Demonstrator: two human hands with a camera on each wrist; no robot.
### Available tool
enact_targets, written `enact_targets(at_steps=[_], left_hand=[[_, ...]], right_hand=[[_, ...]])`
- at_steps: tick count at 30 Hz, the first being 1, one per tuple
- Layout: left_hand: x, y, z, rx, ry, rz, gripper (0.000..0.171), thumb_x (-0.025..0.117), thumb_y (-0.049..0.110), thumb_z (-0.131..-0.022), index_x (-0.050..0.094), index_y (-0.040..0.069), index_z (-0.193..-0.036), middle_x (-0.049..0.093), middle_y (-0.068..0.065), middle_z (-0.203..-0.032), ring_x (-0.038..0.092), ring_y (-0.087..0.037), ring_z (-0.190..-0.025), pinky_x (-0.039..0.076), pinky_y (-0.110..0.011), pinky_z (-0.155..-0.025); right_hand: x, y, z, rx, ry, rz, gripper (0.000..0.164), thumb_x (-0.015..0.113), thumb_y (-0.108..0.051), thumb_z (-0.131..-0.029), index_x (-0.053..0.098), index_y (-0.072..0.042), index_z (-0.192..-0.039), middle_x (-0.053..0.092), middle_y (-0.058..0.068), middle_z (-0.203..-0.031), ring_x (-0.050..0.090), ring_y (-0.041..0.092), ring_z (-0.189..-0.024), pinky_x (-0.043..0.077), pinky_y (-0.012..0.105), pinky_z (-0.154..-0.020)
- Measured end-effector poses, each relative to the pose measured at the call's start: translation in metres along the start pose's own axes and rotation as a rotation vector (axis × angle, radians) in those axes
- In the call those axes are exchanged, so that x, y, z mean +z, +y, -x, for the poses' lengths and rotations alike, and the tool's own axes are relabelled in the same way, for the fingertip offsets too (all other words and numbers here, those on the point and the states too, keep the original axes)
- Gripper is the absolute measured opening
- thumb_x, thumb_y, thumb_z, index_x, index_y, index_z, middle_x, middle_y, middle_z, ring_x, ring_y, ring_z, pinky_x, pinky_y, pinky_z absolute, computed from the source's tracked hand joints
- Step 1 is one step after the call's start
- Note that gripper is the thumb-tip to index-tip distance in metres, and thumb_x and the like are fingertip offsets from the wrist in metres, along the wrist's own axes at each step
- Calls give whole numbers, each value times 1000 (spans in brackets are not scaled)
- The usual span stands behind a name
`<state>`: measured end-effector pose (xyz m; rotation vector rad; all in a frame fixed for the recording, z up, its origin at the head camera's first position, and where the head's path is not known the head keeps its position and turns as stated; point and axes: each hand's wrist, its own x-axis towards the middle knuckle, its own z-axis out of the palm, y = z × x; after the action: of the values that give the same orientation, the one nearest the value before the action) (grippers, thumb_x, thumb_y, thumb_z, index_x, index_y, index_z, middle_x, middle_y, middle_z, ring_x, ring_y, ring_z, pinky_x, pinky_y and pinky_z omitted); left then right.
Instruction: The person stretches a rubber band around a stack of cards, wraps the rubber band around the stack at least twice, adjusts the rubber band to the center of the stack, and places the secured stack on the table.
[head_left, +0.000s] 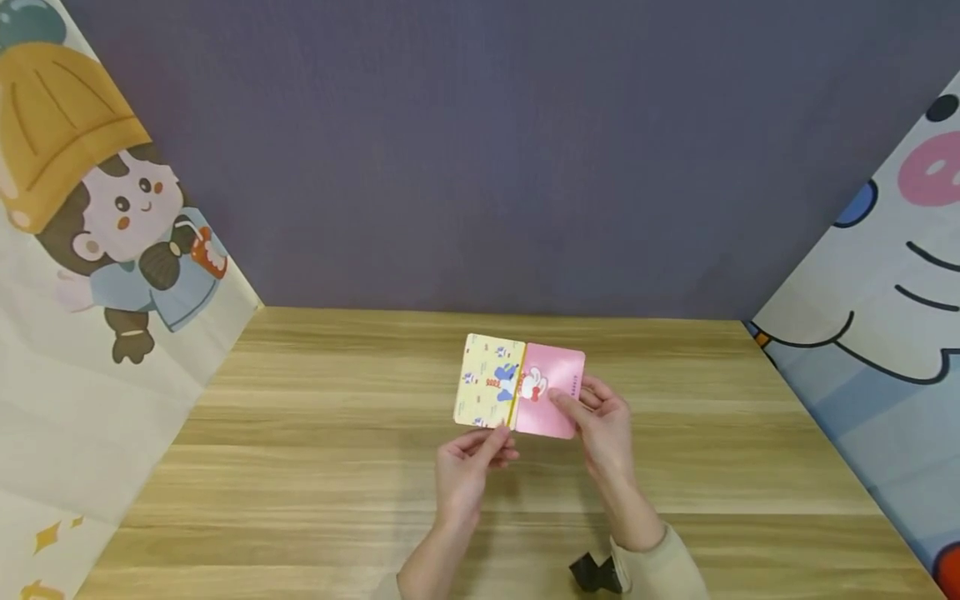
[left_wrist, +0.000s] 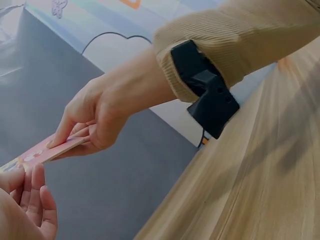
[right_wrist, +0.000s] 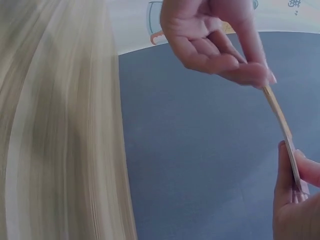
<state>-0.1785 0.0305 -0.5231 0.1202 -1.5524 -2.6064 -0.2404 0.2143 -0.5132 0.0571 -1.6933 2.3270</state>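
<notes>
A small, thin booklet (head_left: 551, 375) lies spread flat in the air over the table, tilted slightly. Its left half is pale yellow with a blue cartoon animal; the right half is pink with a white rabbit figure. My left hand (head_left: 467, 471) pinches its lower edge near the middle fold, thumb on top. At the right edge, my right hand (head_left: 607, 429) holds the pink half between its thumb, on the face, and the fingers behind. Seen edge-on in the right wrist view, the booklet (right_wrist: 277, 112) spans both hands.
Beneath the hands stretches a wood-grain table (head_left: 337, 483). A dark grey panel (head_left: 480, 167) rises behind it, with cartoon-printed sheets on the left (head_left: 45, 400) and right (head_left: 825, 400). A black wrist mount (left_wrist: 205, 87) sits at the right sleeve cuff.
</notes>
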Motion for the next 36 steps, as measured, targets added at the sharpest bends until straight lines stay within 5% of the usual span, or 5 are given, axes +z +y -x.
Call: enact_targets(at_steps=[8, 15, 26, 34, 36], left_hand=[[6, -6, 4, -1, -64, -47, 27, 72, 25, -74, 67, 2, -89, 65, -19, -79, 63, -37, -67, 53, -44, -62], [3, -3, 0, -9, -100, -92, 30, 74, 25, -71, 65, 6, -92, 66, -17, -80, 63, -35, -69, 53, -43, -63], [-14, 9, -10, 32, 1, -67, 39, 76, 22, -69, 60, 2, -98, 63, -19, -86, 62, -30, -68, 54, -38, -61], [-23, 45, -10, 323, -135, -99, 32, 68, 5, -77, 54, -2, -105, 63, -14, -84, 61, -18, -65, 53, -29, -54], [-19, 62, -7, 326, -123, -137, 31, 67, 3, -77, 54, -4, -104, 62, -14, -83, 60, -16, -64, 53, -28, -55]], right_hand=[[27, -31, 19, -44, -117, -1, 36, 69, 1, -74, 57, 4, -107, 64, 19, -94, 64, 28, -75, 54, 35, -58], [7, 5, 3, -8, -28, 94, 44, 75, -12, -70, 58, -4, -110, 64, 17, -97, 63, 32, -79, 53, 40, -59], [0, 3, -3, 7, -11, 61, 45, 76, -9, -68, 58, -1, -109, 62, 21, -98, 62, 37, -80, 53, 42, -59], [-5, 0, -7, 31, 2, 69, 46, 76, -11, -68, 58, -2, -109, 62, 20, -98, 62, 36, -80, 52, 42, -59], [-7, -1, -8, 38, 7, 67, 46, 76, -11, -68, 58, -2, -109, 62, 21, -98, 62, 36, -79, 52, 43, -58]])
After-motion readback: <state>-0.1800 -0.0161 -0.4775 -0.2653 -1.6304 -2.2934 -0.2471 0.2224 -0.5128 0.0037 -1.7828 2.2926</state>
